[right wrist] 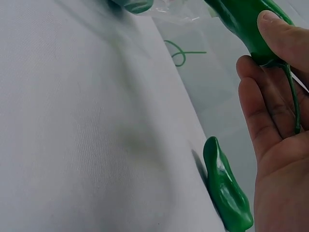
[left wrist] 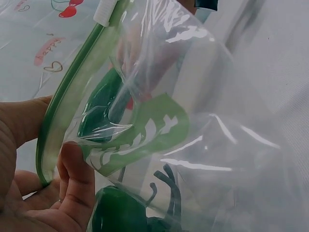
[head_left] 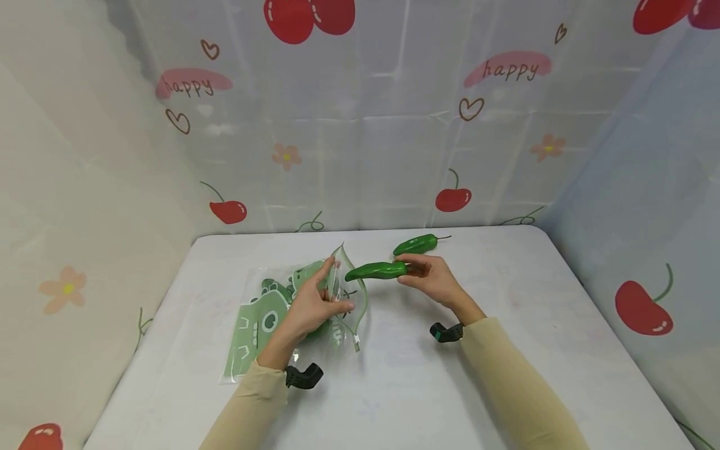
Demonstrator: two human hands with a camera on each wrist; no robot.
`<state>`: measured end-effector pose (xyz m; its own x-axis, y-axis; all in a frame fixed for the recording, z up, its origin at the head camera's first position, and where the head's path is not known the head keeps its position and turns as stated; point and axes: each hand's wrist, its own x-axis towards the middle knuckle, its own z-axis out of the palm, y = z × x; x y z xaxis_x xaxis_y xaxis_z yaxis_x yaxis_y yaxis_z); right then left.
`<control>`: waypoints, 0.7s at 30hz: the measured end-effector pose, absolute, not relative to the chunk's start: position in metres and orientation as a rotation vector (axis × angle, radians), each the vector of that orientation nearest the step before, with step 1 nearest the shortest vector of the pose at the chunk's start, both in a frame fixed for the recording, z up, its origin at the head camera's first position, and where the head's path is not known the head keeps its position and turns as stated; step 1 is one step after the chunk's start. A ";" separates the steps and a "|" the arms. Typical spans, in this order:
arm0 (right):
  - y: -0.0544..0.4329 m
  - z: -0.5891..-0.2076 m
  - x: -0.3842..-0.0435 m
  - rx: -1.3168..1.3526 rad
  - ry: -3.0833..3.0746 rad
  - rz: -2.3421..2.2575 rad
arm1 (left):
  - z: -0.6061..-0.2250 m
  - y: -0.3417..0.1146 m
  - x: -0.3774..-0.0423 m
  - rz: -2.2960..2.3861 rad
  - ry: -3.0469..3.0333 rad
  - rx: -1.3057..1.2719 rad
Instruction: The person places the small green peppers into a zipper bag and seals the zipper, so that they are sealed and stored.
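My left hand grips a clear zip bag by its mouth, holding the green-edged opening apart. The bag has a green cartoon print. In the left wrist view, green peppers with dark stems show through the clear film low in the bag. By its stem end, my right hand pinches a long green chili pepper, with thumb and fingers round it. That pepper points left, its tip right at the bag's mouth. Beyond the right hand, another green chili pepper lies on the table.
The white table has its far edge just behind the loose pepper. A white zip slider sits at the near end of the bag's opening. Printed curtains with cherries and hearts hang behind and at both sides.
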<state>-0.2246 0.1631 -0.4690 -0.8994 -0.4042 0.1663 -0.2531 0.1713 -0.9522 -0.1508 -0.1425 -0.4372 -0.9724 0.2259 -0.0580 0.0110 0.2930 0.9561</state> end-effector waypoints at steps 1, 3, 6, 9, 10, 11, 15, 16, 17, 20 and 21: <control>0.162 -0.469 -0.224 -0.656 2.307 -1.832 | -0.437 -0.142 -0.151 1.751 2.375 0.219; 0.159 -0.469 -0.225 -0.666 2.318 -1.819 | -0.438 -0.142 -0.151 1.755 2.374 0.220; 0.154 -0.469 -0.223 -0.677 2.330 -1.802 | -0.438 -0.142 -0.151 1.758 2.378 0.213; 0.149 -0.468 -0.222 -0.690 2.331 -1.790 | -0.438 -0.142 -0.151 1.758 2.381 0.197; 0.147 -0.468 -0.221 -0.694 2.329 -1.790 | -0.438 -0.142 -0.151 1.760 2.380 0.196; 0.146 -0.468 -0.221 -0.697 2.325 -1.791 | -0.438 -0.142 -0.151 1.763 2.378 0.199; 0.140 -0.468 -0.222 -0.716 2.316 -1.782 | -0.439 -0.142 -0.150 1.776 2.370 0.208; 0.140 -0.468 -0.222 -0.721 2.313 -1.781 | -0.439 -0.142 -0.151 1.774 2.371 0.211; 0.139 -0.468 -0.223 -0.730 2.311 -1.778 | -0.439 -0.142 -0.151 1.771 2.373 0.210; 0.137 -0.471 -0.225 -0.741 2.316 -1.774 | -0.439 -0.141 -0.152 1.759 2.380 0.214; 0.136 -0.472 -0.225 -0.740 2.318 -1.775 | -0.439 -0.141 -0.152 1.756 2.381 0.218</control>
<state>-0.2248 0.1362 -0.4718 -0.8713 -0.4531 0.1887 -0.3004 0.1882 -0.9351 -0.1519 -0.1408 -0.4391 -0.9740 0.2203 -0.0534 0.0141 0.2940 0.9557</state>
